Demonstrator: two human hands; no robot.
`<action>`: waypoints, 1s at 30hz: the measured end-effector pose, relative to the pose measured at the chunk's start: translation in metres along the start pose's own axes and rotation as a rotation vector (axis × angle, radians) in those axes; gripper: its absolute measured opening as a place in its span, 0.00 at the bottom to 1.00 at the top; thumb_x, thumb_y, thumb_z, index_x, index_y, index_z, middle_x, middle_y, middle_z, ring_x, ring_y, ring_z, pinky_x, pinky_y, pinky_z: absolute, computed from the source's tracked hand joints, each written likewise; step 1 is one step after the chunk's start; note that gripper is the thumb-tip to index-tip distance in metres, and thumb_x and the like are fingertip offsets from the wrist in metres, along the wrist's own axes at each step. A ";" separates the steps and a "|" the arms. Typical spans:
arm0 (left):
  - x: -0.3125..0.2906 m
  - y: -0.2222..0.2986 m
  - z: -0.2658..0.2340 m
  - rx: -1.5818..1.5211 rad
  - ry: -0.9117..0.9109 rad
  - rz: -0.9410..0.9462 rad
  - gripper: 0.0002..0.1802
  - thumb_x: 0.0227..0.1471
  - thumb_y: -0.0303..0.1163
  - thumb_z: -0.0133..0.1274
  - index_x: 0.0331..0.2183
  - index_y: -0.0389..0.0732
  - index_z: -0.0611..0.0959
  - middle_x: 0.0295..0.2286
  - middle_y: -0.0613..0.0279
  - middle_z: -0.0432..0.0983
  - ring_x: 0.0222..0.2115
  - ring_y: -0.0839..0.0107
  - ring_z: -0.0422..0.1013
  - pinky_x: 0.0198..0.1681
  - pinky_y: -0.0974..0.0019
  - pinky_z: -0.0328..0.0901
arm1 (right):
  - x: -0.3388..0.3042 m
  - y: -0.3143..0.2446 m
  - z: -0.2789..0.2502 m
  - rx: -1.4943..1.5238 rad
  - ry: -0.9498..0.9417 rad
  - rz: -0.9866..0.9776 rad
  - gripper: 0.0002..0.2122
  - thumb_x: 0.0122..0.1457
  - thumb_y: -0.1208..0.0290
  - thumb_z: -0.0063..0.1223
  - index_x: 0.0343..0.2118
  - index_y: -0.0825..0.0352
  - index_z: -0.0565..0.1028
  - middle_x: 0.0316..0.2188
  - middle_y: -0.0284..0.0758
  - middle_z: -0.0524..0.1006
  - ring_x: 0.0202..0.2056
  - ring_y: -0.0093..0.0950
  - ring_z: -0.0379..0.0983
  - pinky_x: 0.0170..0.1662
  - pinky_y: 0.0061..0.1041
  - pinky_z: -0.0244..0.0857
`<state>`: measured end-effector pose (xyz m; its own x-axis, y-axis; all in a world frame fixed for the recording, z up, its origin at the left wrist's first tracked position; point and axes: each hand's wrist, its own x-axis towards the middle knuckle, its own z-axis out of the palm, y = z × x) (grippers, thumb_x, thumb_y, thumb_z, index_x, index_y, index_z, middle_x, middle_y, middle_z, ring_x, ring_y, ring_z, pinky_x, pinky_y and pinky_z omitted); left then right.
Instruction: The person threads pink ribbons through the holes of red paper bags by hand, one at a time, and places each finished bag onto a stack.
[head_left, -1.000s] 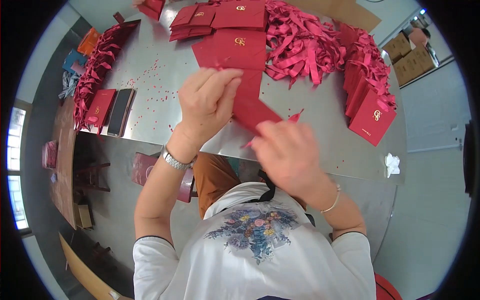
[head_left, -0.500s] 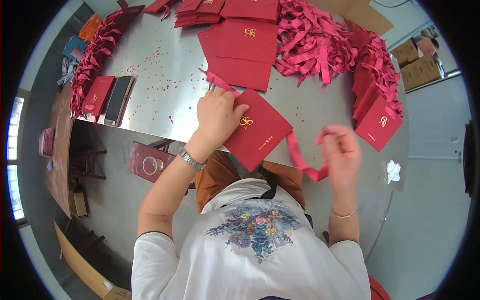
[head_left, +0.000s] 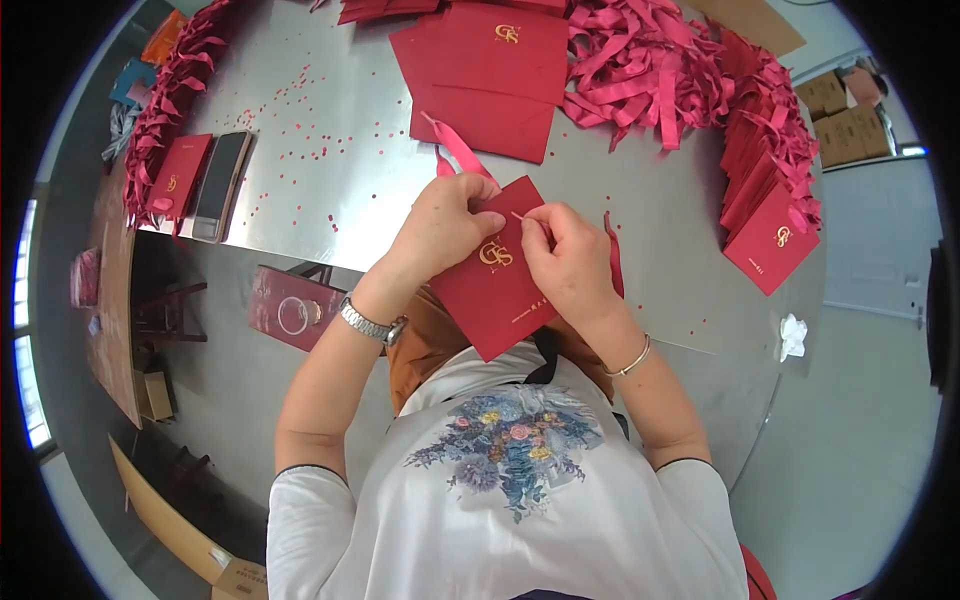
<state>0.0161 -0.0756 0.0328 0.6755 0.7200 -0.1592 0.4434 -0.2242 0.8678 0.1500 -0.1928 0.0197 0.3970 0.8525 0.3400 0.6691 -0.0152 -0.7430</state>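
Observation:
A flat red envelope (head_left: 478,305) with a gold emblem is tilted at the table's near edge, in front of my body. My left hand (head_left: 445,228) grips its upper left edge, thumb on the front face. A pink ribbon (head_left: 458,150) sticks out past those fingers, its ends pointing away from me. Over the envelope's right side, my right hand (head_left: 570,260) is closed in a pinch, with a thin pink ribbon tip (head_left: 517,215) showing at its fingertips. More ribbon (head_left: 613,255) hangs behind the right hand. What the curled right fingers cover is hidden.
Beyond my hands lie stacked red envelopes (head_left: 480,125) and a heap of pink ribbons (head_left: 650,75). Rows of ribboned envelopes stand at left (head_left: 160,150) and right (head_left: 765,240). A phone (head_left: 222,188) lies at the left edge; red paper dots (head_left: 325,152) are scattered across the metal table (head_left: 300,225).
My right hand has come in from the right to the envelope's face, and the ribbon trailing from it has gone behind it. My left hand keeps its hold on the envelope.

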 end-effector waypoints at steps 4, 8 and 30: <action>0.001 -0.003 -0.006 -0.044 -0.047 -0.027 0.17 0.46 0.27 0.59 0.40 0.30 0.81 0.33 0.48 0.80 0.34 0.59 0.78 0.40 0.63 0.70 | 0.000 0.001 0.005 -0.031 -0.004 -0.052 0.04 0.53 0.75 0.57 0.28 0.68 0.74 0.24 0.42 0.77 0.26 0.41 0.76 0.29 0.36 0.69; 0.000 -0.006 -0.005 -0.018 -0.033 0.010 0.16 0.46 0.27 0.58 0.40 0.31 0.81 0.34 0.47 0.80 0.36 0.56 0.77 0.42 0.62 0.69 | 0.001 0.001 0.009 -0.048 -0.001 -0.026 0.04 0.52 0.76 0.57 0.28 0.68 0.74 0.24 0.41 0.77 0.26 0.40 0.76 0.30 0.36 0.70; 0.003 -0.016 0.001 -0.035 0.073 0.028 0.14 0.45 0.31 0.59 0.35 0.34 0.82 0.31 0.49 0.80 0.34 0.56 0.77 0.39 0.61 0.70 | 0.007 -0.013 0.022 -0.123 0.053 0.001 0.05 0.51 0.76 0.58 0.25 0.67 0.71 0.22 0.39 0.76 0.24 0.39 0.75 0.28 0.36 0.69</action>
<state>0.0116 -0.0706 0.0178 0.6420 0.7600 -0.1011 0.4031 -0.2224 0.8878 0.1302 -0.1746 0.0191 0.4282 0.8238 0.3714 0.7392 -0.0830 -0.6683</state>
